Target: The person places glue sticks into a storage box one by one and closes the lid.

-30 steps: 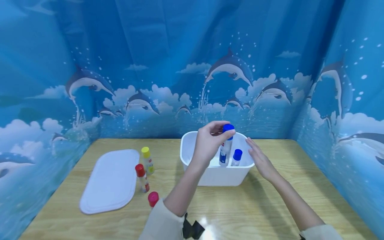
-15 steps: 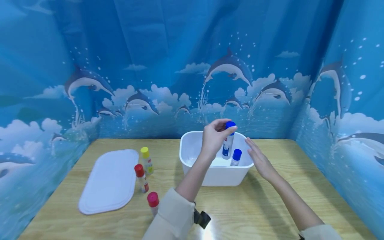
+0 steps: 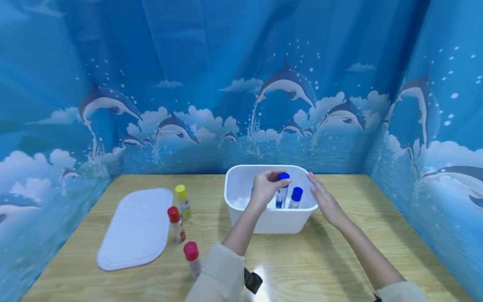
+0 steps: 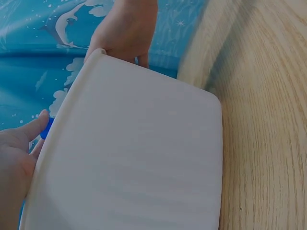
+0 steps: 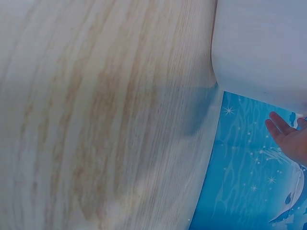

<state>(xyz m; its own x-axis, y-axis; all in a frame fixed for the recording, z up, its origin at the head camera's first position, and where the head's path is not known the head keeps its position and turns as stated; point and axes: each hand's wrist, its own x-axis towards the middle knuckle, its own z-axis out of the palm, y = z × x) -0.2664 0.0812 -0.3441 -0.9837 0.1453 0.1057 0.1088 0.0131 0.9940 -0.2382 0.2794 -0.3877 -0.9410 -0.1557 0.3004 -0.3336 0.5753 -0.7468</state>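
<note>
Left hand (image 3: 263,187) pinches glue stick (image 3: 279,199) by its blue cap (image 3: 284,176) inside bin (image 3: 279,222), left of second stick (image 3: 295,198). Right hand (image 3: 327,202), fingers straight, at right rim. Best: stick upright, clear of neighbour.

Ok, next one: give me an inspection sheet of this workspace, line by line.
Surface: wood-grain table, with a glare spot near its front edge.
Job's things: white bin on the table; held tube, blue-capped, its lower end inside the bin; second tube, also blue-capped, in the bin to its right.
Clutter: white lid, yellow-capped tube, red-capped tube and pink-capped tube, all left of the bin.
Grippers: left hand pinches the held tube near its cap; right hand is at the bin's right end, fingers straight, contact unclear.
Cables: nothing seen.
Surroundings: blue dolphin curtain behind and at both sides.
</note>
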